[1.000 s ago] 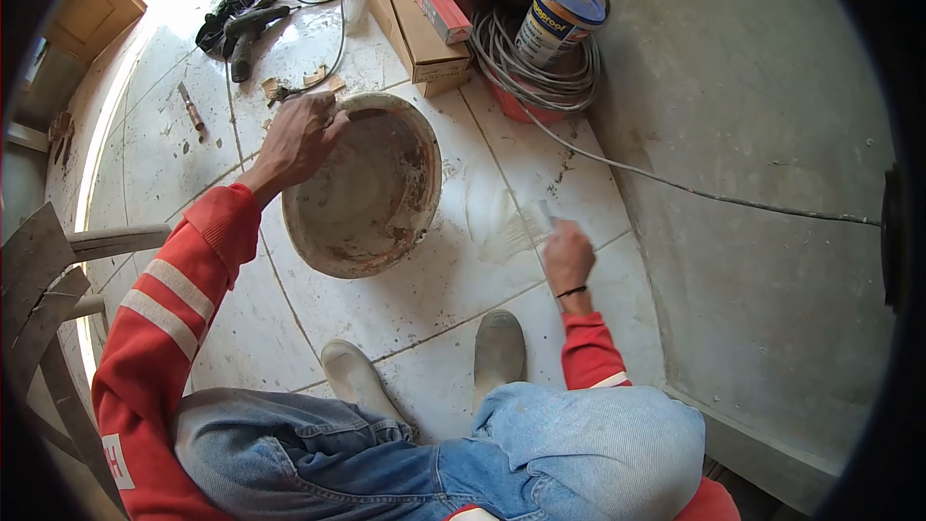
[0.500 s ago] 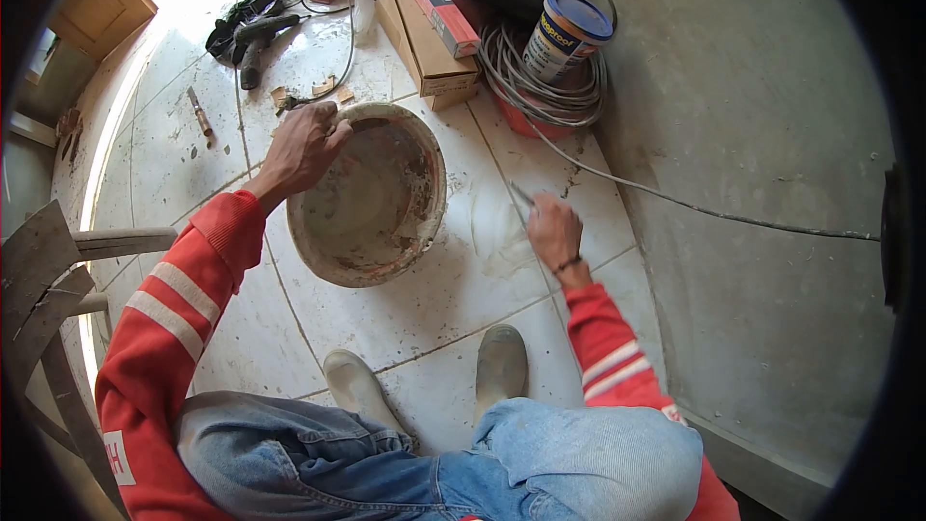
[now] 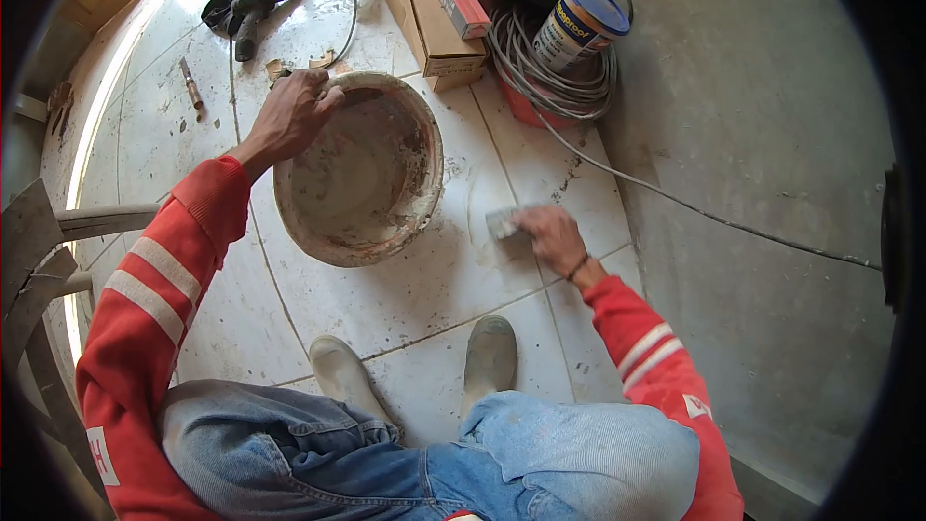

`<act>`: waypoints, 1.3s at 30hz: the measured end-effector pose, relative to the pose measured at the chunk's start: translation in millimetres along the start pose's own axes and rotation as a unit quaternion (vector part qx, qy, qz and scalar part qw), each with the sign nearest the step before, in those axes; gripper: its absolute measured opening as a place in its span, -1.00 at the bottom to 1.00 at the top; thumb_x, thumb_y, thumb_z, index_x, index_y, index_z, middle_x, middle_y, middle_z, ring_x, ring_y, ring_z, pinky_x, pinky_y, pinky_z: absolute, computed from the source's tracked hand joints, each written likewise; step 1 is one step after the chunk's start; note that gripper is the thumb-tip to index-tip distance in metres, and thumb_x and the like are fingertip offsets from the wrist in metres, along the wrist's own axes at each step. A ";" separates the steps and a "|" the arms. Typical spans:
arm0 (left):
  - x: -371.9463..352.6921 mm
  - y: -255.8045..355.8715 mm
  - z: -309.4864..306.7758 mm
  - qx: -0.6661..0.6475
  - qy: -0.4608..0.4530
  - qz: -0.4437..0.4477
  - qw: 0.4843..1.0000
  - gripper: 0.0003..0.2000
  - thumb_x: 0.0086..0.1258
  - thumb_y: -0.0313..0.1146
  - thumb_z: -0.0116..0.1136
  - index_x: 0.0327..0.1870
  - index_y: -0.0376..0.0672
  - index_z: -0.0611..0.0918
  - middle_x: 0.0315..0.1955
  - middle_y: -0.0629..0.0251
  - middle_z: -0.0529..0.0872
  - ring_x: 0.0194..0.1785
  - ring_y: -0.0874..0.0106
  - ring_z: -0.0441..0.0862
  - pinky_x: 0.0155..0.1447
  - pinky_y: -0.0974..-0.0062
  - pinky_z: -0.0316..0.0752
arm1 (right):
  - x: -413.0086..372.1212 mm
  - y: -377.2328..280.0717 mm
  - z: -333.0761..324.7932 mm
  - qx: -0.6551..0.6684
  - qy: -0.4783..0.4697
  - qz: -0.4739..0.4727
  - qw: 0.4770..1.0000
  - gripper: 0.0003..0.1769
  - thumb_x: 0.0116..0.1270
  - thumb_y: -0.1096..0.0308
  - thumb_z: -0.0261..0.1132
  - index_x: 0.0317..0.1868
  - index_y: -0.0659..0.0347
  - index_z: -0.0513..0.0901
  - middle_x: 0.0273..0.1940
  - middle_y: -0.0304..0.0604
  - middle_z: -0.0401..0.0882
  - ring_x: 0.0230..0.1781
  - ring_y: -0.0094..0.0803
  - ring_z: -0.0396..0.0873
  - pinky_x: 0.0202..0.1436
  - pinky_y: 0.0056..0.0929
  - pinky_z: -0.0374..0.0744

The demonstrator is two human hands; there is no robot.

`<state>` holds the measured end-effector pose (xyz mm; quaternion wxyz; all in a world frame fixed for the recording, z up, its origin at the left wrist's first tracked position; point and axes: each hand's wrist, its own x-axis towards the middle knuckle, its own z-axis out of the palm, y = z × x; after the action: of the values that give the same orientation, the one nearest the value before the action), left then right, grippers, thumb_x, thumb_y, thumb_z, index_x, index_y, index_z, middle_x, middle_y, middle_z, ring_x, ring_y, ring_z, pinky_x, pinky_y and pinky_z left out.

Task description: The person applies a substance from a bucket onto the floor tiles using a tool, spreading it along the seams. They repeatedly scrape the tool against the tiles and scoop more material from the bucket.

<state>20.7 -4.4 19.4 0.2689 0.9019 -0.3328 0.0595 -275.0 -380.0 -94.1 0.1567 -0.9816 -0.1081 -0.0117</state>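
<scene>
My left hand (image 3: 289,116) is closed over the far-left rim of a round, mud-stained bucket (image 3: 425,203), which leans toward me on the tiles. Wet grey mix (image 3: 352,174) coats its bottom and inner wall. To the right of the bucket, my right hand (image 3: 552,236) is wrapped round a putty knife (image 3: 502,224), whose handle the fingers hide. Its flat grey blade points left, low over a smeared, whitish patch of floor tile.
Behind the bucket stand a cardboard box (image 3: 424,34) and a red tub (image 3: 526,106) with coiled cable (image 3: 550,77) and a blue-lidded pail (image 3: 579,24). A power tool (image 3: 253,14) and a small knife-like tool (image 3: 192,85) lie at left. A cable crosses to the right wall.
My right hand has turned the putty knife so its blade faces left, and moved slightly down over the tile. The left hand still grips the rim. The view has shifted slightly.
</scene>
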 end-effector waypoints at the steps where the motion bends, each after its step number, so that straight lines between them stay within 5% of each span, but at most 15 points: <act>1: -0.5 0.0 -1.6 -0.002 0.004 -0.001 1.000 -0.58 0.53 -0.11 0.12 -0.19 -0.45 0.58 -0.42 -0.19 0.57 -0.27 -0.08 0.57 -0.08 0.03 0.42 | -20.2 -7.0 -2.0 0.012 -0.001 0.004 1.000 -0.59 0.19 0.54 0.17 -0.01 0.07 0.79 -0.05 -0.05 0.79 0.02 -0.05 0.70 0.12 -0.08 0.63; 4: 1.8 11.5 -15.4 0.009 -0.044 -0.032 0.998 -0.56 0.54 -0.08 0.09 -0.13 -0.45 0.62 -0.33 -0.23 0.62 -0.18 -0.11 0.61 -0.01 0.01 0.43 | -58.8 -25.3 -12.7 0.045 0.012 0.021 0.999 -0.59 0.20 0.55 0.18 0.01 0.07 0.79 -0.03 -0.06 0.79 0.01 -0.04 0.71 0.12 -0.09 0.64; 6: 5.2 24.9 -25.8 -0.003 -0.124 -0.083 0.989 -0.60 0.55 -0.12 0.14 -0.15 -0.42 0.64 -0.26 -0.26 0.68 -0.10 -0.13 0.66 0.05 -0.03 0.45 | -69.4 -30.5 -15.5 0.048 0.055 0.160 0.984 -0.60 0.24 0.53 0.19 0.04 0.08 0.78 -0.02 -0.06 0.79 -0.05 -0.01 0.72 0.07 -0.06 0.67; 10: -2.2 21.4 -18.2 0.013 -0.080 -0.031 0.996 -0.60 0.53 -0.13 0.16 -0.22 -0.43 0.62 -0.35 -0.25 0.66 -0.18 -0.16 0.65 0.00 -0.04 0.46 | -66.3 -22.2 -7.1 -0.077 0.137 0.366 0.917 -0.67 0.35 0.47 0.19 0.07 0.13 0.75 -0.06 -0.02 0.76 -0.10 0.05 0.73 -0.04 -0.01 0.70; 12: -2.8 26.5 -19.2 0.013 -0.058 -0.031 0.998 -0.59 0.53 -0.13 0.16 -0.24 -0.43 0.60 -0.34 -0.25 0.66 -0.18 -0.15 0.65 0.00 -0.03 0.46 | -56.5 -32.9 24.2 -0.092 0.064 0.403 0.908 -0.71 0.36 0.41 0.21 0.04 0.16 0.74 -0.03 0.04 0.74 -0.13 0.09 0.74 -0.11 0.06 0.70; 17: 1.9 25.1 -19.7 0.018 -0.087 -0.048 0.995 -0.59 0.53 -0.12 0.16 -0.20 -0.43 0.62 -0.34 -0.24 0.67 -0.16 -0.15 0.65 0.01 -0.02 0.47 | -12.0 -103.0 8.4 0.039 0.057 0.284 0.956 -0.71 0.36 0.42 0.18 0.00 0.14 0.76 -0.14 0.04 0.76 -0.17 0.09 0.74 -0.12 0.05 0.71; 19: -2.8 11.9 -5.7 0.024 -0.016 0.005 1.000 -0.60 0.53 -0.12 0.16 -0.20 -0.43 0.64 -0.41 -0.22 0.65 -0.23 -0.19 0.64 -0.03 -0.03 0.49 | 14.6 -76.6 8.6 0.035 0.140 0.244 0.959 -0.72 0.38 0.41 0.15 -0.05 0.13 0.78 -0.16 0.01 0.77 -0.21 0.10 0.75 -0.12 0.04 0.71; 24: 6.4 27.4 -15.3 0.010 -0.102 -0.042 0.994 -0.60 0.54 -0.13 0.16 -0.23 -0.42 0.64 -0.44 -0.22 0.64 -0.24 -0.15 0.65 -0.03 -0.03 0.48 | 98.6 -8.9 10.1 -0.002 0.159 0.108 0.981 -0.70 0.32 0.45 0.13 -0.09 0.10 0.79 -0.19 0.01 0.76 -0.15 0.04 0.71 -0.09 0.00 0.69; 27: 5.9 23.7 -19.0 0.003 -0.116 -0.062 0.991 -0.58 0.55 -0.10 0.16 -0.22 -0.42 0.65 -0.42 -0.24 0.65 -0.23 -0.14 0.66 -0.02 -0.03 0.48 | 91.8 -16.3 9.7 0.002 0.007 -0.021 1.000 -0.65 0.22 0.49 0.17 -0.06 0.00 0.78 -0.24 -0.05 0.70 -0.19 0.02 0.68 -0.05 -0.02 0.63; 30: -5.9 -1.4 2.7 0.017 0.023 0.014 0.999 -0.56 0.54 -0.08 0.17 -0.20 -0.43 0.66 -0.45 -0.24 0.64 -0.27 -0.12 0.67 -0.04 -0.02 0.49 | 22.4 -24.0 11.4 0.002 -0.064 -0.123 0.990 -0.55 0.22 0.50 0.21 0.08 -0.05 0.77 -0.02 -0.27 0.76 -0.07 -0.23 0.64 0.12 -0.17 0.56; 31: -4.9 7.7 -7.1 0.012 -0.019 -0.008 1.000 -0.56 0.53 -0.09 0.17 -0.15 -0.44 0.67 -0.44 -0.23 0.65 -0.27 -0.09 0.68 -0.05 0.00 0.49 | 0.3 -26.4 1.6 0.016 -0.082 -0.135 0.987 -0.58 0.24 0.49 0.21 0.08 -0.03 0.76 0.02 -0.27 0.75 -0.02 -0.22 0.65 0.16 -0.20 0.55; 35: -0.1 13.2 -19.8 -0.027 -0.088 -0.050 0.994 -0.59 0.53 -0.13 0.14 -0.13 -0.45 0.67 -0.41 -0.23 0.66 -0.25 -0.09 0.68 -0.05 0.02 0.49 | -66.8 -28.5 -15.4 0.046 -0.078 -0.131 0.987 -0.59 0.19 0.50 0.27 0.06 0.00 0.76 0.01 -0.22 0.75 -0.01 -0.19 0.68 0.18 -0.16 0.57; 38: -1.4 10.1 -17.6 -0.027 -0.070 -0.026 0.997 -0.59 0.53 -0.14 0.13 -0.16 -0.45 0.66 -0.43 -0.23 0.64 -0.27 -0.09 0.67 -0.06 0.02 0.48 | -86.8 -22.9 -16.9 0.061 -0.037 0.000 0.997 -0.58 0.19 0.51 0.29 0.07 0.04 0.76 -0.03 -0.14 0.75 -0.08 -0.11 0.70 0.07 -0.13 0.62; 39: -0.3 15.3 -20.9 -0.024 -0.095 -0.049 0.994 -0.58 0.53 -0.13 0.13 -0.16 -0.46 0.65 -0.41 -0.23 0.65 -0.25 -0.11 0.66 -0.05 0.01 0.47 | -86.5 -24.1 -15.2 0.012 0.050 0.110 0.993 -0.60 0.20 0.51 0.29 0.06 0.07 0.76 -0.06 -0.11 0.75 -0.11 -0.08 0.70 0.03 -0.12 0.63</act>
<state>12.3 -2.9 43.9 0.2598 0.9122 -0.3133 -0.0479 -364.5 -380.4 -77.2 0.1741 -0.9838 0.0083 -0.0425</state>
